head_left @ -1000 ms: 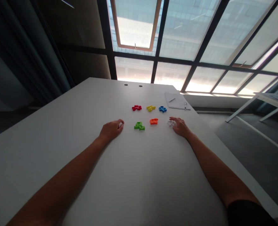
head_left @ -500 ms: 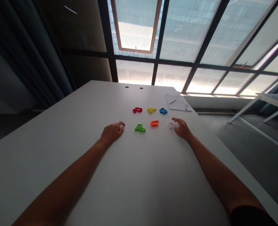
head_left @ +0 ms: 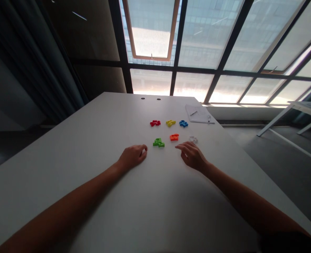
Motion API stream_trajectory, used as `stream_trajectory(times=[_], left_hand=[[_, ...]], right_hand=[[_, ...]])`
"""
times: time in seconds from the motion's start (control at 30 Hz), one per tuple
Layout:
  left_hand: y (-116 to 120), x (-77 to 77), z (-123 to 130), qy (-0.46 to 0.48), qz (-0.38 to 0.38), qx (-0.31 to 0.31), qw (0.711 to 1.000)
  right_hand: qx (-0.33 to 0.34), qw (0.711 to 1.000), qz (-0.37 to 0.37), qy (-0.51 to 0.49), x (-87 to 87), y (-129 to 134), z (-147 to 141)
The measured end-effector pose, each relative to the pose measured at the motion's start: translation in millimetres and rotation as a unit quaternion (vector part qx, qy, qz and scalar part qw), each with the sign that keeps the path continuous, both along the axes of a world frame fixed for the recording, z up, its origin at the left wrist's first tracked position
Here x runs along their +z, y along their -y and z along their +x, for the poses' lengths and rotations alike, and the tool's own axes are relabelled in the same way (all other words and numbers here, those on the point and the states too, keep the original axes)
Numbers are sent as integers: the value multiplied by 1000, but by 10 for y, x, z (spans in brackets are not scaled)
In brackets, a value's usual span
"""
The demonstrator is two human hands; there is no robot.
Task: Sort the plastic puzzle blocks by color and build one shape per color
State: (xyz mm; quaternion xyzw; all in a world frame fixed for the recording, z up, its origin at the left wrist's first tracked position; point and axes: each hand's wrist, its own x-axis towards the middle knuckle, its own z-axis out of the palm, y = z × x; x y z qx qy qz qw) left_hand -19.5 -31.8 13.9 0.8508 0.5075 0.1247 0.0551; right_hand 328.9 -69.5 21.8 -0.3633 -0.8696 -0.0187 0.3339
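Note:
Several small coloured plastic block clusters lie on the white table (head_left: 97,140). My left hand (head_left: 132,157) rests on the tabletop, left of the green blocks (head_left: 158,142), with its fingers curled toward the thumb and nothing visible in them. My right hand (head_left: 192,155) is open and holds nothing, its fingers stretched leftward. It is just in front of the orange blocks (head_left: 174,137) and the white blocks (head_left: 193,139). Farther back in a row are the red blocks (head_left: 155,123), the yellow blocks (head_left: 170,123) and the blue blocks (head_left: 183,123).
Sheets of paper (head_left: 199,114) with a pen (head_left: 193,113) on them lie near the table's right edge. Two round cable holes are at the far end. Tall windows stand behind, a dark curtain (head_left: 39,52) at left, and another table (head_left: 306,109) at right.
My right hand has moved left and nearer to me, away from the white blocks, which now show more fully. My left hand has shifted slightly right and nearer.

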Motion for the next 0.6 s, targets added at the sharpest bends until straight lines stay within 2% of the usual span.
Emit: stream_trajectory(times=[0.07, 0.13, 0.2, 0.3, 0.4, 0.5, 0.6], left_hand=[[271, 0, 20, 22, -17, -95, 995], [511, 33, 25, 34, -39, -202, 978], [666, 101, 22, 24, -59, -264, 962], [725, 212, 27, 15, -43, -266, 963], [679, 213, 47, 22, 12, -234, 972], [648, 67, 58, -12, 24, -231, 973], [652, -113, 50, -59, 4, -248, 967]], right_hand=[[46, 998, -40, 20, 22, 288, -100], [80, 991, -82, 63, 20, 535, -143], [102, 982, -120, 104, 5, 698, -146], [112, 973, -146, 141, 2, 778, -134], [109, 973, -138, 147, 49, 749, -153], [103, 977, -125, 140, 70, 704, -188], [89, 977, -141, 136, -22, 666, -199]])
